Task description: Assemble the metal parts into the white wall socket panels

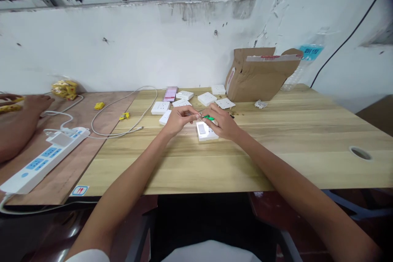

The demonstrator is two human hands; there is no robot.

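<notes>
- At your far left, a white power strip (43,159) with blue sockets lies on the brown board.
- A torn cardboard box (260,74) stands at the back of the bench (276,159).
- Yellow packets (64,89) sit by the wall.
- Another person's hand (37,102) rests nearby.

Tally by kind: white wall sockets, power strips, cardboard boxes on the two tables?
White wall sockets: 8, one under the hands
Power strip: 1
Cardboard box: 1
Total: 10
</notes>
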